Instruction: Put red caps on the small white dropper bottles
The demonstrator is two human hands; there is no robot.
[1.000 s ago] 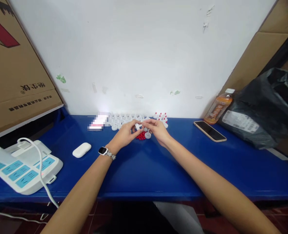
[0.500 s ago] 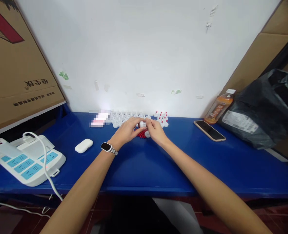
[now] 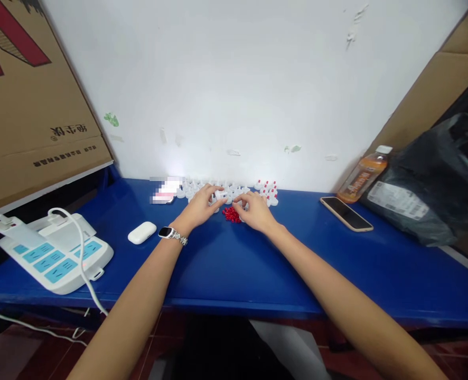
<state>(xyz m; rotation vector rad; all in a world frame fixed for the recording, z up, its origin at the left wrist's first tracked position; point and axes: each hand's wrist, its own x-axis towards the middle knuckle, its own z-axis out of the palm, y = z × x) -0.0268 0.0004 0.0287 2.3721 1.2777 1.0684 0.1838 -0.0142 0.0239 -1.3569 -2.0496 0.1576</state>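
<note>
Two hands low on the table (image 3: 234,264), side by side at the back near the wall. Left hand (image 3: 199,207) spread, fingertips down among the white caps (image 3: 194,190). Right hand (image 3: 254,210) curled just beside the red beads (image 3: 231,214), fingertips at the pile's far edge. Grip of either hand too small and hidden to read: cannot tell whether a cap or bead is pinched. Beads heaped on the table between the two hands; red-tipped caps (image 3: 268,189) standing just beyond the right hand. Seemingly at the picking-up stage, sorting out one cap and one bead. Calls next for a fine pinch on a single small part without scattering its neighbours. Phone (image 3: 346,213) and bottle (image 3: 363,178) well apart to the right.
</note>
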